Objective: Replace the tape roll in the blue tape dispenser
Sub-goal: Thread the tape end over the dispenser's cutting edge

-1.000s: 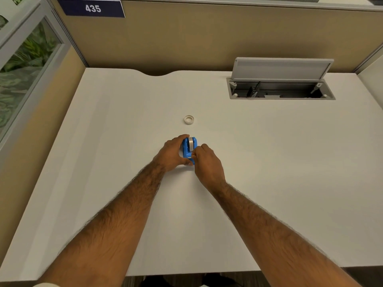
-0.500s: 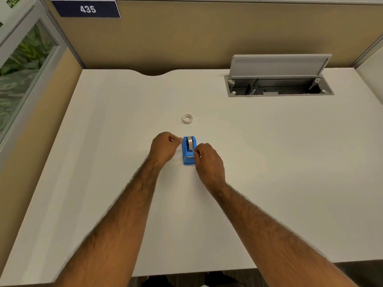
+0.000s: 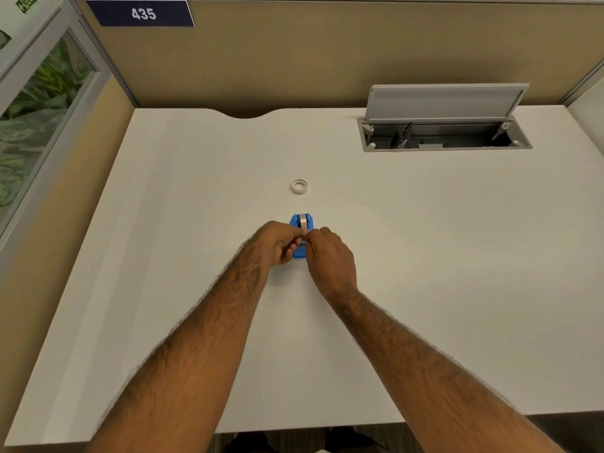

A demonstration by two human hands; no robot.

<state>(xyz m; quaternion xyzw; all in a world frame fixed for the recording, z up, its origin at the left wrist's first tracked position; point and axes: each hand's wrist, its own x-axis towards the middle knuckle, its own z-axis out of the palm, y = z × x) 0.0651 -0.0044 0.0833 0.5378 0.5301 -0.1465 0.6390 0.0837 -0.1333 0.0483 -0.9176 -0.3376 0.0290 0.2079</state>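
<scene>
The blue tape dispenser (image 3: pixel 298 222) stands on the white desk (image 3: pixel 425 256) with a pale tape roll (image 3: pixel 304 220) seated in its top. My left hand (image 3: pixel 276 243) has its fingers curled and its thumb and forefinger pinched on the tape strip over the dispenser's front. My right hand (image 3: pixel 330 256) grips the dispenser's right side, and its fingertips touch those of the left hand. The hands hide the dispenser's front and cutter. A second small white tape ring (image 3: pixel 299 186) lies flat on the desk just beyond the dispenser.
An open cable hatch (image 3: pixel 444 135) with a raised grey lid is set into the desk at the back right. Tan partition walls (image 3: pixel 327 53) close off the back and left. The desk's front edge runs under my forearms.
My left hand, held apart to the left of the dispenser half a second ago, has moved right onto the tape over its front. My right hand stays on the dispenser's right side.
</scene>
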